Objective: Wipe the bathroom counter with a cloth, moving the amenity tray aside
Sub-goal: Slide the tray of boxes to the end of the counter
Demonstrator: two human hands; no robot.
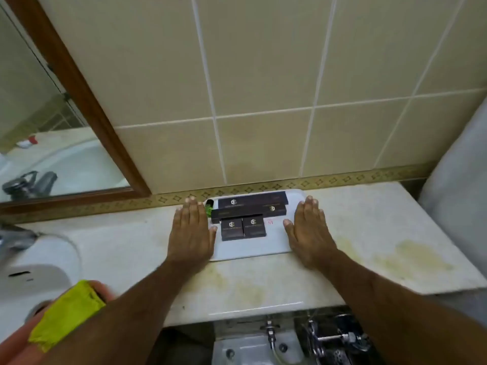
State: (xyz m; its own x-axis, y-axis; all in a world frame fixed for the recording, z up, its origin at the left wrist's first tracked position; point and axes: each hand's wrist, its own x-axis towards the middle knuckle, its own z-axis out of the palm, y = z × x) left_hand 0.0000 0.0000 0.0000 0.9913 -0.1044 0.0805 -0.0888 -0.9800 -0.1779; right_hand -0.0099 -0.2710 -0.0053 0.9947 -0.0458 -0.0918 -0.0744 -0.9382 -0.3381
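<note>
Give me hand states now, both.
Left hand: open, flat against the tray's left edge.
Right hand: open, flat against its right edge.
Neither holds anything.

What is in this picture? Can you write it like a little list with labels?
place: bathroom counter by a tiled wall
tray: white tray against the wall, holding dark boxes
left hand: flat, at the tray's left edge
right hand: flat, at the tray's right edge
cloth: yellow-green cloth at the sink, not in either hand
counter state: yellowish stains right of the tray
</note>
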